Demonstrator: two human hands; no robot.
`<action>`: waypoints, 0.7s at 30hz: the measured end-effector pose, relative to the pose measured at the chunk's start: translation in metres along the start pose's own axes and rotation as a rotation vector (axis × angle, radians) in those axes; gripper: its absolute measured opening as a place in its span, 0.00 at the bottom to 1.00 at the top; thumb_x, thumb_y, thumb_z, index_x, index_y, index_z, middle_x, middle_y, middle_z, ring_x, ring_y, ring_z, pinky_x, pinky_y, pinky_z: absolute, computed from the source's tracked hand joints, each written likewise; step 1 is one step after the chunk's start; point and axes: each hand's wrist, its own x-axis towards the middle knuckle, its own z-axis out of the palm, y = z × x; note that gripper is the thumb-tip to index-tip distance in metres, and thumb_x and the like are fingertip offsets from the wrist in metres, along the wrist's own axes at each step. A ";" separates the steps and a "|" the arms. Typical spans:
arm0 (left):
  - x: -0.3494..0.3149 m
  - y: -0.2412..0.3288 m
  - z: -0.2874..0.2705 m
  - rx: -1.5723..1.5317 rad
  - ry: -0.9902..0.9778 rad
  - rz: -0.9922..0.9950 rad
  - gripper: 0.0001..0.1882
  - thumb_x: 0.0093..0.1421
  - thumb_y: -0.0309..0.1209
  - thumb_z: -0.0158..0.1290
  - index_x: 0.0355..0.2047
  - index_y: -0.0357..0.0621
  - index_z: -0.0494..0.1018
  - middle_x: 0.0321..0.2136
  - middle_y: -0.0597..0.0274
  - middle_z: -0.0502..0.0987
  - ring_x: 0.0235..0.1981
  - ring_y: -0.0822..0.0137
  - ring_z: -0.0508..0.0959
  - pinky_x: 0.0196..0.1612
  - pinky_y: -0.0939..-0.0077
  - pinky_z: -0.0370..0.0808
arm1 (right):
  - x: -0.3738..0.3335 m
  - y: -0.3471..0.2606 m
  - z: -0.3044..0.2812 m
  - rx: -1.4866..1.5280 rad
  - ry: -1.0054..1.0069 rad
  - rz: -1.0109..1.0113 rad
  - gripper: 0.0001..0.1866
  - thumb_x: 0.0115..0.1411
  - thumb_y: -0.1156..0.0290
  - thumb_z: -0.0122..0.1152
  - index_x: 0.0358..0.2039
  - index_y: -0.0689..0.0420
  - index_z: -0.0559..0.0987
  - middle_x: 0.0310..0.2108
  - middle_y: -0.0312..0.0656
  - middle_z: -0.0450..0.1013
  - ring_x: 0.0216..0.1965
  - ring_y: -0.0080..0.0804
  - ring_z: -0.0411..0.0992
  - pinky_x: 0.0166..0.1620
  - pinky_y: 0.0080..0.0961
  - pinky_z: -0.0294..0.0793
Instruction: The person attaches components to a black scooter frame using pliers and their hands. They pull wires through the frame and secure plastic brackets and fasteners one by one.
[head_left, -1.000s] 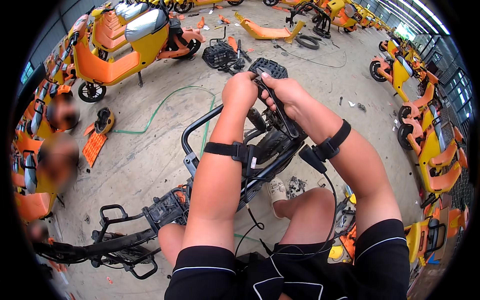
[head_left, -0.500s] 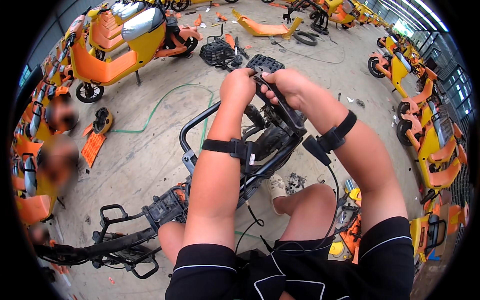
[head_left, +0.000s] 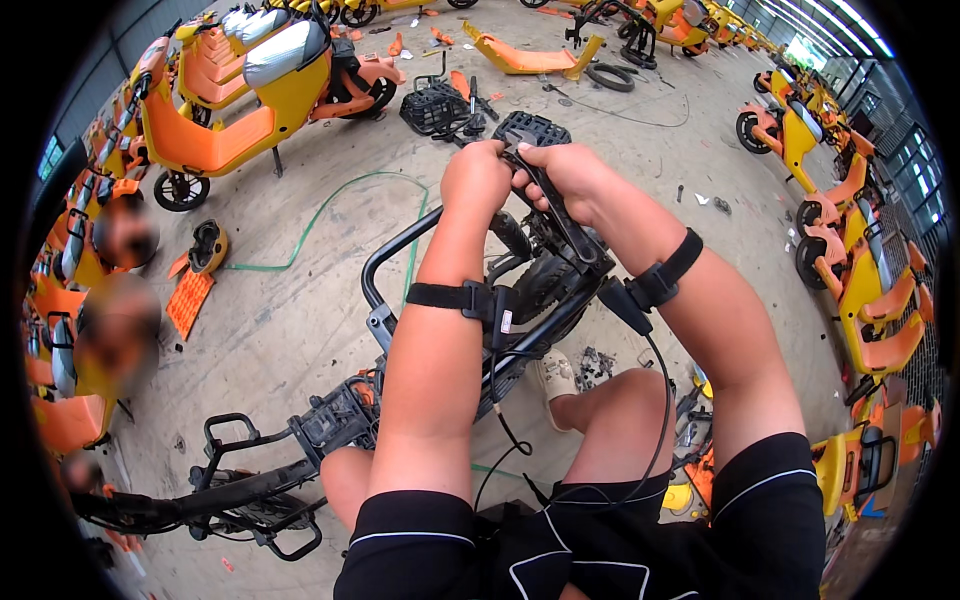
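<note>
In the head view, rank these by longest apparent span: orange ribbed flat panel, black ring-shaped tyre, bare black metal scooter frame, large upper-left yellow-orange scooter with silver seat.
1. Black frame
2. Silver-seated scooter
3. Orange panel
4. Black tyre

The frame sits nearest the camera, which enlarges it; true sizes are unsure.

Counts around one black frame (head_left: 325, 425)

Near its right end: one left hand (head_left: 476, 180), one right hand (head_left: 568, 182), two black arm straps (head_left: 437, 296); beyond it: one perforated orange panel (head_left: 190, 305), one curved orange panel (head_left: 530, 60), one loose tyre (head_left: 612, 86); right of it: one light shoe (head_left: 557, 385)
</note>
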 end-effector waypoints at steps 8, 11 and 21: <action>0.007 -0.008 0.003 -0.074 -0.018 -0.027 0.11 0.60 0.31 0.50 0.35 0.42 0.82 0.26 0.55 0.83 0.29 0.57 0.82 0.33 0.63 0.76 | 0.004 -0.001 0.007 -0.027 0.020 0.021 0.17 0.72 0.58 0.54 0.36 0.60 0.77 0.24 0.38 0.74 0.20 0.24 0.67 0.20 0.24 0.67; 0.004 -0.003 0.003 -0.108 -0.041 -0.060 0.12 0.61 0.31 0.49 0.36 0.44 0.82 0.28 0.57 0.83 0.31 0.57 0.82 0.35 0.63 0.76 | 0.004 0.000 0.006 -0.037 0.017 0.022 0.18 0.71 0.56 0.55 0.35 0.59 0.77 0.23 0.37 0.73 0.19 0.23 0.67 0.19 0.24 0.67; 0.004 -0.002 0.000 -0.089 -0.061 -0.083 0.14 0.59 0.32 0.51 0.41 0.47 0.83 0.31 0.57 0.85 0.35 0.57 0.84 0.38 0.62 0.77 | 0.012 -0.001 0.004 0.094 0.030 0.068 0.14 0.72 0.62 0.52 0.36 0.60 0.75 0.24 0.38 0.73 0.19 0.24 0.67 0.21 0.25 0.68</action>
